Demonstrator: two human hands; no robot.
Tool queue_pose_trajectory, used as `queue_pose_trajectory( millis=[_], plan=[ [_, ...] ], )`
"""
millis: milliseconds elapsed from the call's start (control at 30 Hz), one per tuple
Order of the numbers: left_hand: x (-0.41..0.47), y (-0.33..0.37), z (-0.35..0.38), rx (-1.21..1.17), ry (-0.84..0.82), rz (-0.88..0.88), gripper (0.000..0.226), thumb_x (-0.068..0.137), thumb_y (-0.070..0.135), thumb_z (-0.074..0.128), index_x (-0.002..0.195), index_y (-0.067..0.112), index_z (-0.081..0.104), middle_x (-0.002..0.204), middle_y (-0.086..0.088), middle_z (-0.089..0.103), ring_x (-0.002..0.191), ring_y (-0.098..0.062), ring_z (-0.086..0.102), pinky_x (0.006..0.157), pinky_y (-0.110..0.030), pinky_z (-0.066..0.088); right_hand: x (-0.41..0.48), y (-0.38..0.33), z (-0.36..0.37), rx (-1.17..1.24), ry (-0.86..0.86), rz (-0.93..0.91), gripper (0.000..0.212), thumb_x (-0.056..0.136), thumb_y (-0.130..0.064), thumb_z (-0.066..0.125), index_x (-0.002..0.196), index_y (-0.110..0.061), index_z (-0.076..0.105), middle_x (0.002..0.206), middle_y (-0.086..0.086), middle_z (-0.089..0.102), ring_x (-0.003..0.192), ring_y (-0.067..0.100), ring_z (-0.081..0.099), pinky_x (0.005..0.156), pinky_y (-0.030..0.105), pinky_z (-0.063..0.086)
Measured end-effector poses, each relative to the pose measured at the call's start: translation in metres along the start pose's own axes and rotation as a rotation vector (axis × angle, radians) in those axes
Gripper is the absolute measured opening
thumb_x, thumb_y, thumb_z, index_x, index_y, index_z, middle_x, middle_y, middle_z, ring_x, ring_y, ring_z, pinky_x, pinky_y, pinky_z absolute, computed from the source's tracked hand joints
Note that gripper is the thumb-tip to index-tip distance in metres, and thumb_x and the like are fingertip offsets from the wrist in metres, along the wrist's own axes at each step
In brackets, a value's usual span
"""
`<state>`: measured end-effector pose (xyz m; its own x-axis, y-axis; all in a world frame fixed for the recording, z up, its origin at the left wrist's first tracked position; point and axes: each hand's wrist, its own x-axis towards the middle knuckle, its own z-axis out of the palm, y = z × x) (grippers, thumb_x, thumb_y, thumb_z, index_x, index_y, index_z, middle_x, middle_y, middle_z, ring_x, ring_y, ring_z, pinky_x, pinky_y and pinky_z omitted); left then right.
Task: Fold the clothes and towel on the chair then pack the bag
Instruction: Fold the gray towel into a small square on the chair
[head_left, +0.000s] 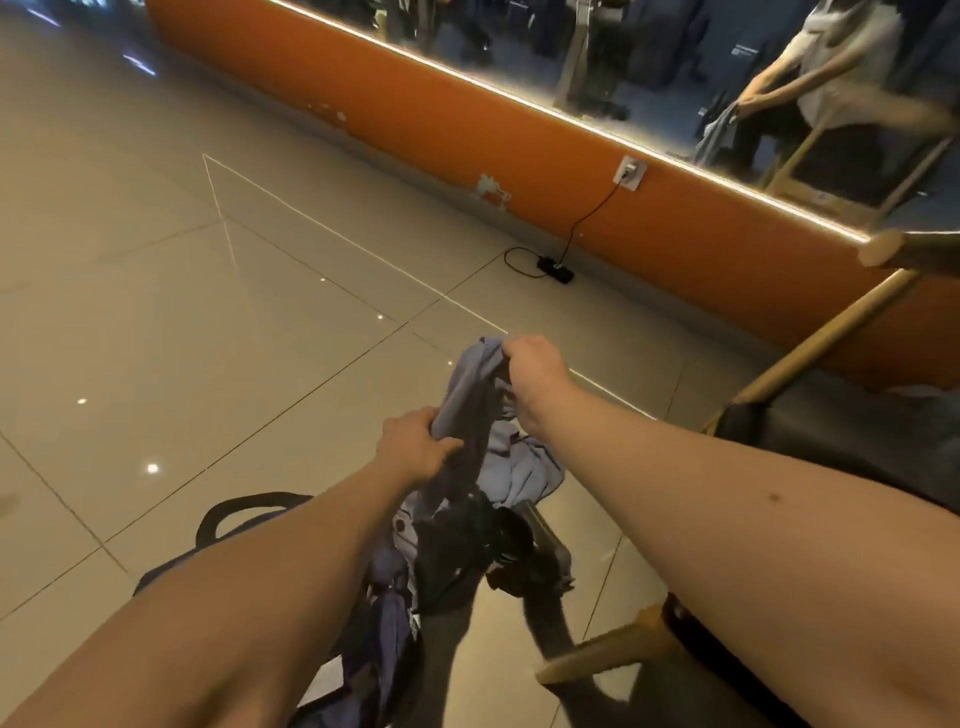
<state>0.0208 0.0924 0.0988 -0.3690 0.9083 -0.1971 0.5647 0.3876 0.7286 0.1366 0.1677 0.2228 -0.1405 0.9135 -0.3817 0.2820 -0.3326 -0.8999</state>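
I hold a light blue garment (470, 395) up in front of me over the tiled floor. My left hand (415, 447) grips its lower edge, and my right hand (535, 369) grips its top edge a little higher and to the right. The cloth hangs bunched between them, with darker fabric (457, 551) dangling below. Beneath my left arm sits a dark blue bag (379, 644) with a black handle (244, 512). The wooden chair (831, 327) with a dark seat (852, 431) stands at my right, partly hidden by my right forearm.
An orange wall (519, 130) with a mirror above runs across the back. A black power strip (556, 270) and its cable lie on the floor by the wall socket (629, 171). Glossy tiles (156, 312) spread to the left.
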Motion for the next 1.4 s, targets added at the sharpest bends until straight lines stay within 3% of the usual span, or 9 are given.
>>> queue_pose_trajectory(
  millis=[200, 367, 567, 733, 800, 900, 1100, 1233, 1400],
  plan=[
    [-0.059, 0.083, -0.056, -0.136, 0.166, 0.193, 0.012, 0.103, 0.013, 0.047, 0.093, 0.008, 0.051, 0.088, -0.009, 0.054, 0.073, -0.014, 0.046, 0.059, -0.02, 0.033, -0.072, -0.056, -0.057, 0.12, 0.055, -0.08, 0.022, 0.101, -0.017, 0.05, 0.08, -0.018, 0.057, 0.08, 0.002, 0.058, 0.082, 0.02, 0.058, 0.098, 0.052, 0.053],
    [-0.118, 0.157, -0.097, -0.169, 0.197, 0.341, 0.019, 0.105, 0.019, 0.043, 0.089, 0.011, 0.05, 0.082, -0.005, 0.05, 0.075, -0.016, 0.047, 0.059, -0.024, 0.035, -0.139, -0.075, -0.122, 0.085, 0.15, -0.131, 0.017, 0.094, -0.026, 0.061, 0.104, -0.019, 0.073, 0.102, 0.013, 0.072, 0.105, 0.034, 0.066, 0.092, 0.055, 0.057],
    [-0.181, 0.238, -0.124, -0.226, 0.167, 0.406, 0.024, 0.105, 0.024, 0.044, 0.095, 0.007, 0.057, 0.091, -0.011, 0.059, 0.086, -0.026, 0.056, 0.078, -0.04, 0.048, -0.223, -0.085, -0.209, 0.082, 0.094, -0.199, 0.027, 0.1, -0.029, 0.063, 0.126, -0.023, 0.061, 0.119, 0.002, 0.065, 0.11, 0.024, 0.062, 0.094, 0.043, 0.056],
    [-0.22, 0.294, -0.121, -0.165, 0.019, 0.48, 0.026, 0.103, 0.03, 0.05, 0.099, 0.009, 0.064, 0.096, -0.013, 0.068, 0.094, -0.031, 0.065, 0.087, -0.049, 0.054, -0.297, -0.083, -0.281, 0.177, -0.165, -0.208, 0.039, 0.099, -0.038, 0.061, 0.13, -0.015, 0.062, 0.126, 0.005, 0.066, 0.118, 0.025, 0.062, 0.103, 0.043, 0.05],
    [-0.234, 0.315, -0.111, -0.168, -0.058, 0.501, 0.027, 0.102, 0.032, 0.051, 0.104, 0.01, 0.068, 0.1, -0.013, 0.072, 0.098, -0.031, 0.069, 0.092, -0.052, 0.057, -0.316, -0.076, -0.313, 0.037, -0.23, -0.251, 0.05, 0.096, -0.024, 0.068, 0.142, -0.018, 0.05, 0.128, 0.002, 0.059, 0.114, 0.023, 0.061, 0.091, 0.033, 0.058],
    [-0.259, 0.341, -0.088, -0.179, -0.208, 0.497, 0.042, 0.094, 0.048, 0.053, 0.105, 0.014, 0.075, 0.104, -0.008, 0.076, 0.102, -0.028, 0.071, 0.095, -0.049, 0.057, -0.337, -0.056, -0.357, -0.197, -0.135, -0.297, 0.064, 0.088, -0.005, 0.073, 0.143, -0.027, 0.049, 0.129, -0.004, 0.054, 0.112, 0.018, 0.058, 0.083, 0.029, 0.059],
    [-0.293, 0.358, -0.027, 0.294, -0.414, 0.601, 0.065, 0.093, 0.077, 0.042, 0.095, 0.022, 0.076, 0.093, -0.002, 0.075, 0.089, -0.021, 0.071, 0.086, -0.043, 0.057, -0.357, -0.003, -0.421, -0.463, 0.253, -0.357, 0.023, 0.092, -0.012, 0.07, 0.111, -0.023, 0.07, 0.107, -0.004, 0.068, 0.1, 0.011, 0.062, 0.073, 0.023, 0.048],
    [-0.3, 0.355, -0.004, 0.353, -0.656, 0.693, 0.037, 0.083, 0.058, 0.075, 0.101, 0.026, 0.068, 0.093, 0.004, 0.074, 0.085, -0.011, 0.071, 0.075, -0.027, 0.056, -0.361, 0.022, -0.452, -0.208, 0.344, -0.195, 0.01, 0.092, -0.015, 0.07, 0.1, -0.011, 0.075, 0.1, 0.007, 0.071, 0.098, 0.023, 0.066, 0.081, 0.034, 0.055],
    [-0.278, 0.331, 0.036, 0.432, -0.488, 0.84, 0.038, 0.081, 0.03, 0.084, 0.108, 0.027, 0.056, 0.102, 0.004, 0.064, 0.094, -0.013, 0.064, 0.086, -0.038, 0.058, -0.361, 0.058, -0.48, 0.288, 0.096, 0.094, 0.028, 0.097, -0.031, 0.065, 0.111, -0.006, 0.067, 0.102, 0.017, 0.068, 0.095, 0.028, 0.067, 0.086, 0.04, 0.055]
  ],
)
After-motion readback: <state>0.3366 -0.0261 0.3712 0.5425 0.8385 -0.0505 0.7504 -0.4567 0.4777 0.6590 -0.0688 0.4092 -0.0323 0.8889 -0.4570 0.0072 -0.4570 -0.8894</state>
